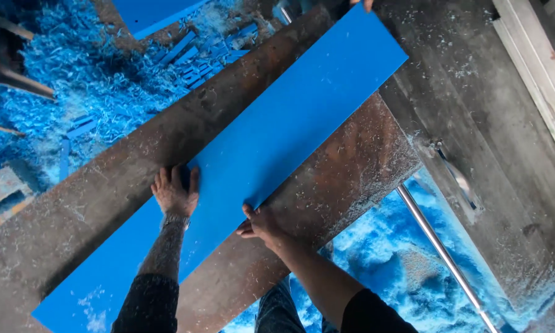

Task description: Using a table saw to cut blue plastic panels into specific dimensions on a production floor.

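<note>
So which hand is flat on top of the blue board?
The left hand, palm down on the board; the right hand grips its near edge instead.

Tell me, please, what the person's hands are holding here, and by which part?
The long blue board. The left hand lies flat at its left long edge; the right hand grips the opposite long edge. It rests on the rusty table.

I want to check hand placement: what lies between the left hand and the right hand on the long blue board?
In the head view, only the bare blue board surface lies between the left hand, flat on its far edge, and the right hand at its near edge.
</note>
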